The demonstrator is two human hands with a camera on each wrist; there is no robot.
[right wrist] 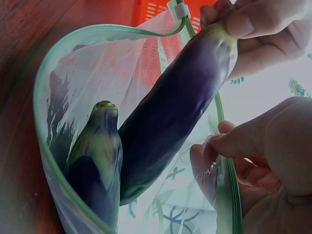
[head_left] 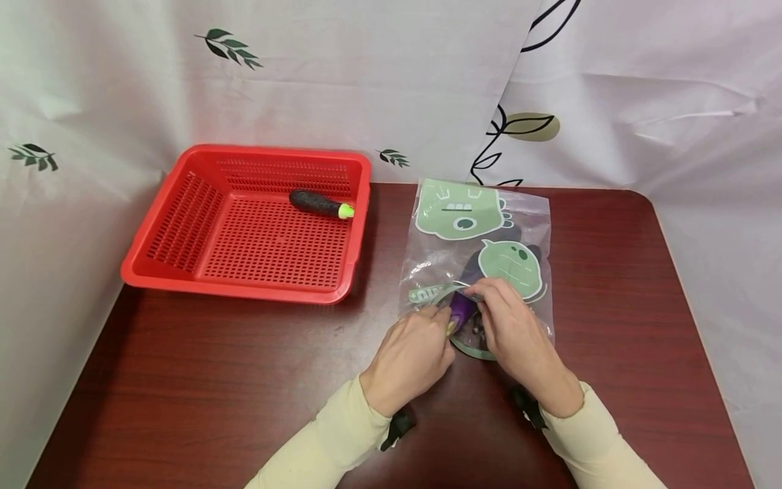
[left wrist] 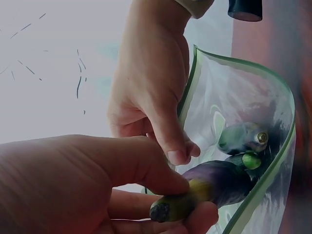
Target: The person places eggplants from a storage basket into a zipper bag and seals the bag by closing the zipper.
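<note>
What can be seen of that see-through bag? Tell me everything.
The bag looks like thin, clear, wrinkled plastic, printed with green cartoon shapes. Its green rim carries a pale slider and gapes open. It lies on the reddish-brown table; the right hand grips its rim. One eggplant, held by the left hand, reaches inside, beside another eggplant.

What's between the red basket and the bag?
Only bare table lies between the basket and the bag, as the head view shows.

Leaf-printed sheets (head_left: pixel 342 88) enclose the table (head_left: pixel 214 367) like a booth.
</note>
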